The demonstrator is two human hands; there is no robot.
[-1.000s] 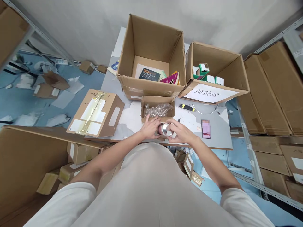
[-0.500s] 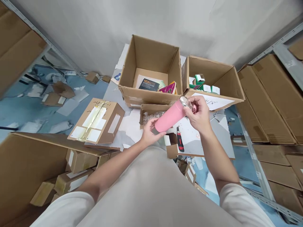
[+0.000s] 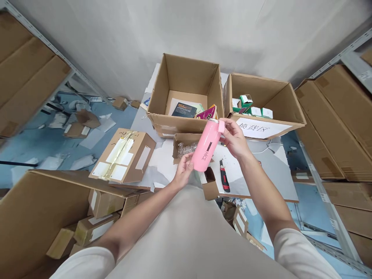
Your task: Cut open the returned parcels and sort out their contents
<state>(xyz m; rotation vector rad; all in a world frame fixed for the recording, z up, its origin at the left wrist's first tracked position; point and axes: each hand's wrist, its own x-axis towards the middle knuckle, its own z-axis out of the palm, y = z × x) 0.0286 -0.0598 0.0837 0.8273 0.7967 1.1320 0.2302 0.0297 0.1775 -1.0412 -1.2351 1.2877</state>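
Observation:
Between my hands is a pink bottle [image 3: 205,149], tilted with its top up and to the right; dark lettering shows on its side. My left hand [image 3: 184,170] grips it near the base. At the top, my right hand [image 3: 234,137] has its fingers closed on the pink strap or loop beside the silvery lid. Behind the bottle lies a small open carton [image 3: 178,144] with bubble wrap [image 3: 186,148] in it. Below the bottle, at the table's front edge, is another small open box [image 3: 211,189]. A red and black box cutter [image 3: 224,177] lies right of that box.
A large open carton [image 3: 180,122] with books stands at the back of the table [image 3: 270,170]. Beside it, another carton [image 3: 261,85] holds green and white boxes. A taped parcel [image 3: 123,155] sits at the left. Shelves with cartons flank both sides; litter covers the blue floor.
The bottle has been turned more upright and rotated, so its lettering now faces me. My right hand has shifted from the lid to the strap side. The camera view has shifted slightly.

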